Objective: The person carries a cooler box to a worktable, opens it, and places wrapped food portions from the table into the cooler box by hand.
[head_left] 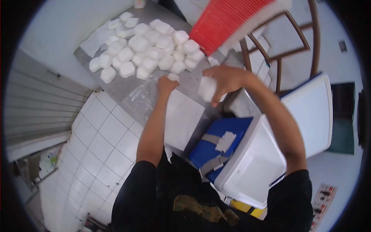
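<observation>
Many soft-cornered white blocks [139, 43], resembling fresh cheese, lie in a heap across the metal table [123, 87]. My right hand [228, 81] is wrapped round one larger white block [207, 89], held at the table's right side. My left hand [167, 84] is closed, with a small white piece [174, 77] showing at its fingers, at the near edge of the heap. Below the left hand lies a stack of white sheets [183, 118]. Crumpled clear plastic [138, 98] is spread left of my left forearm.
A blue cooler with a white interior [255, 166] stands open at the near right, its white lid [309, 114] beyond my right arm. A red slatted object [228, 21] and a brown chair frame [278, 58] stand behind. White floor tiles [104, 131] show at left.
</observation>
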### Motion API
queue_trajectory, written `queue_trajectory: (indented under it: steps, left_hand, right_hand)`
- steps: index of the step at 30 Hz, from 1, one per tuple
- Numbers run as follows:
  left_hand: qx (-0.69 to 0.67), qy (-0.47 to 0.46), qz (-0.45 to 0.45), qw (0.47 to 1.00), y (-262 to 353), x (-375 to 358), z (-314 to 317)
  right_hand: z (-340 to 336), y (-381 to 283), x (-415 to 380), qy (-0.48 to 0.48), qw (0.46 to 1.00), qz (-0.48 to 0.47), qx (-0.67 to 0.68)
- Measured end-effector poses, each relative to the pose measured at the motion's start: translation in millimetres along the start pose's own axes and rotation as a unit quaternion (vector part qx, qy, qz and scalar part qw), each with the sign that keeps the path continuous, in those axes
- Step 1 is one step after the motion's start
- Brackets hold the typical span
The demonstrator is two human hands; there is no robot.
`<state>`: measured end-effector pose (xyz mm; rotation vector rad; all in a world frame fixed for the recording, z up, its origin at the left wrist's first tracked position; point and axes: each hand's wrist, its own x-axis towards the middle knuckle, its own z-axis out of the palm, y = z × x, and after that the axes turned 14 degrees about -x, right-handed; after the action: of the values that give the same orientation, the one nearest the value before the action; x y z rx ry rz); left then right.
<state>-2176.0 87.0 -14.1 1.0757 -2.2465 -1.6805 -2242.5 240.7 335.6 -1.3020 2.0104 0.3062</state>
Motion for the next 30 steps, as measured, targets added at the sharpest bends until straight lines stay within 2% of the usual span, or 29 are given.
queue_trajectory:
  steps: [2,3,4,5,6,7,8,9,10,11,15,18,20,21,24,27,30]
  left_hand:
    - [0.038,-0.011,0.011,0.999,-4,-1,-8]
    - [0.07,0.029,0.04,0.996,-27,13,-6]
    - [0.099,0.064,0.069,0.991,-52,21,3]
    - [0.059,0.035,0.045,0.997,-24,-13,-18]
    - [-0.042,-0.033,0.009,0.999,-19,-24,-31]
    - [-0.145,-0.092,-0.041,0.984,-14,-34,-44]
    - [-0.232,-0.141,-0.101,0.957,-10,-44,-56]
    - [-0.345,-0.171,-0.122,0.915,28,-88,-71]
    - [-0.406,-0.189,-0.118,0.886,23,-102,-80]
    - [-0.433,-0.184,-0.126,0.873,33,-128,-86]
    - [-0.493,-0.129,-0.119,0.852,69,-224,-117]
    - [-0.517,-0.111,-0.086,0.844,91,-274,-125]
    - [-0.538,-0.107,-0.06,0.834,110,-306,-124]
    - [-0.547,-0.108,-0.051,0.828,117,-319,-125]
    - [-0.571,-0.12,-0.025,0.812,132,-347,-131]
    - [-0.596,-0.164,-0.007,0.786,156,-371,-123]
    - [-0.608,-0.2,0.001,0.768,178,-390,-105]
  right_hand:
    - [-13,-11,-83,0.056,0.998,-0.003,0.033]
    - [-12,-8,-120,0.054,0.996,-0.026,0.072]
    - [-6,-10,-160,0.056,0.992,-0.004,0.109]
    - [11,-2,-192,0.08,0.991,-0.015,0.108]
    - [34,8,-223,0.101,0.989,-0.02,0.108]
    - [62,16,-248,0.046,0.987,0.015,0.152]
    - [88,27,-265,-0.002,0.981,0.043,0.188]
    - [116,36,-282,-0.049,0.971,0.062,0.224]
    - [160,46,-295,-0.024,0.968,0.069,0.24]
    - [209,57,-302,0.004,0.966,0.073,0.248]
    - [402,91,-293,-0.16,0.928,0.11,0.318]
    - [475,83,-277,-0.258,0.85,0.17,0.427]
    - [520,79,-260,-0.233,0.797,0.186,0.526]
    - [529,79,-258,-0.22,0.768,0.194,0.57]
    - [549,77,-252,-0.124,0.735,0.323,0.582]
    - [562,77,-257,-0.094,0.732,0.299,0.604]
    - [564,73,-257,-0.103,0.734,0.274,0.613]
